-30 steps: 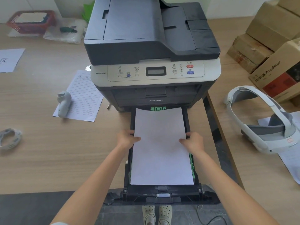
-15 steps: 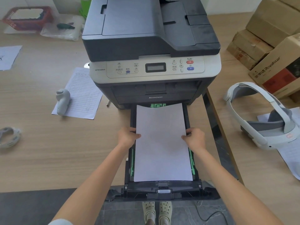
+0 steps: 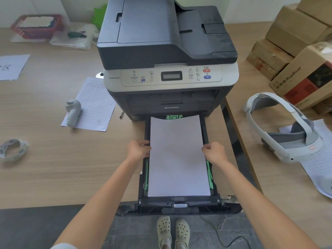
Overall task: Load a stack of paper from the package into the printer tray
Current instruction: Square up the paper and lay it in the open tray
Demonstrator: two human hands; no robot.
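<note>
A white paper stack lies in the black printer tray, which is pulled out from the dark grey printer. The stack's far edge reaches the printer's opening, beside green guides. My left hand grips the stack's left edge and my right hand grips its right edge, both about halfway along. No paper package is in view.
A white controller lies on a lined sheet at the left, with a tape roll further left. A white headset lies at the right, cardboard boxes behind it. A red basket stands at the back left.
Both hands have pushed the paper stack further away into the tray, toward the printer; its near edge now lies inside the tray's front wall.
</note>
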